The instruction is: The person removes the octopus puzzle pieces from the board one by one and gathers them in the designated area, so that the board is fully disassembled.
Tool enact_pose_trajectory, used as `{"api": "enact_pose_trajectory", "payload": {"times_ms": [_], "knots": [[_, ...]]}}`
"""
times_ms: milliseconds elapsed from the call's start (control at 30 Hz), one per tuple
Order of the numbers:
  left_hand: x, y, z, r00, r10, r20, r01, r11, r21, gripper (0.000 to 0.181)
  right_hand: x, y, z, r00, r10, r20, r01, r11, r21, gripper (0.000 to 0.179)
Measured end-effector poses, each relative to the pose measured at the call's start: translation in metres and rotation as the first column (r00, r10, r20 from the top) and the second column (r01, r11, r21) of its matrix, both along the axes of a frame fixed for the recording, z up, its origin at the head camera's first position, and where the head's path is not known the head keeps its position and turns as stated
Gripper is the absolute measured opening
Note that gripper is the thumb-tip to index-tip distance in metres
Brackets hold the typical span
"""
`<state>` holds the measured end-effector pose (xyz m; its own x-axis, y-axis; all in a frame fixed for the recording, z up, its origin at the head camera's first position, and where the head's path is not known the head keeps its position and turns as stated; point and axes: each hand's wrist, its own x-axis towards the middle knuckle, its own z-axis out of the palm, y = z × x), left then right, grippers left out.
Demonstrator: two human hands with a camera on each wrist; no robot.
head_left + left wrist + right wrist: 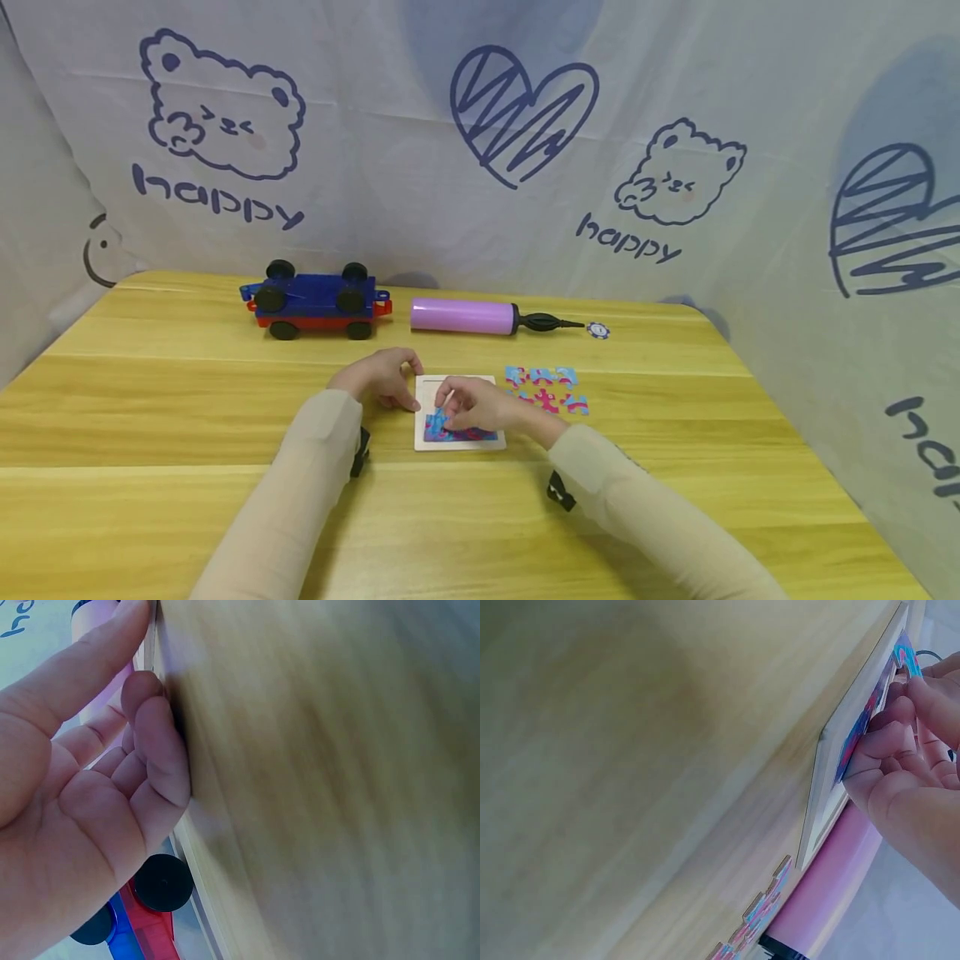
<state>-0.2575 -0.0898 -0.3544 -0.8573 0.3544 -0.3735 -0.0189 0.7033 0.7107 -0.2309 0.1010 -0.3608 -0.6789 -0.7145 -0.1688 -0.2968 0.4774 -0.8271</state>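
Observation:
A square jigsaw tray [461,446] with a pale frame lies on the table, its lower part filled with blue, pink and purple pieces. My right hand [480,406] is over the tray and pinches a blue-and-pink puzzle piece [906,656] between thumb and fingertips. The piece stands tilted at the left side of the filled part. At the tray's upper left edge rests my left hand [384,379], thumb and forefinger spread apart and touching the frame. Its other fingers bend loosely against the tabletop in the left wrist view.
Loose puzzle pieces [547,402] lie in two rows right of the tray, partly behind my right wrist. Behind stand an upturned blue-and-red toy car [315,302], a purple hand pump [463,317] with a black nozzle, and a round chip [597,331]. A printed cloth hangs behind the table.

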Motion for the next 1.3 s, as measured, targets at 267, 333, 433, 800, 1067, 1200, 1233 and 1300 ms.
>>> {"api": "enact_pose_trajectory", "payload": {"times_ms": [267,333,433,800,1067,1200,1233,1300], "knots": [[0.0,-0.001,0.0,1.0,-0.004,-0.005,0.004,1.0,0.002,0.045,-0.002,0.001,-0.001,0.998,-0.022,0.06,0.024,0.999,-0.023,0.017],[0.0,0.0,-0.001,1.0,-0.002,-0.002,0.002,1.0,0.005,0.045,-0.002,0.001,-0.001,0.996,-0.041,0.084,0.044,0.998,-0.036,0.017],[0.0,0.0,-0.001,1.0,-0.008,0.0,0.008,1.0,0.004,0.045,-0.002,0.002,-0.002,0.991,-0.069,0.113,0.076,0.996,-0.055,0.017],[-0.001,0.0,-0.002,1.0,-0.003,-0.005,0.003,1.0,-0.011,0.044,-0.003,0.012,0.003,0.983,-0.097,0.156,0.114,0.989,-0.099,0.019],[-0.001,0.001,-0.002,1.0,0.008,-0.001,-0.008,1.0,-0.006,0.044,-0.004,0.031,0.007,0.978,-0.145,0.15,0.161,0.982,-0.099,0.018],[0.0,0.0,-0.001,1.0,0.01,0.0,-0.01,1.0,-0.002,0.044,-0.004,0.041,0.006,0.975,-0.138,0.177,0.164,0.977,-0.14,0.018],[0.0,0.0,-0.001,1.0,0.011,0.001,-0.011,1.0,-0.003,0.044,-0.004,0.044,0.007,0.975,-0.137,0.176,0.164,0.976,-0.145,0.018],[0.0,0.001,-0.001,1.0,0.01,0.004,-0.01,1.0,-0.004,0.044,-0.003,0.048,0.007,0.973,-0.139,0.183,0.169,0.972,-0.161,0.019]]}}
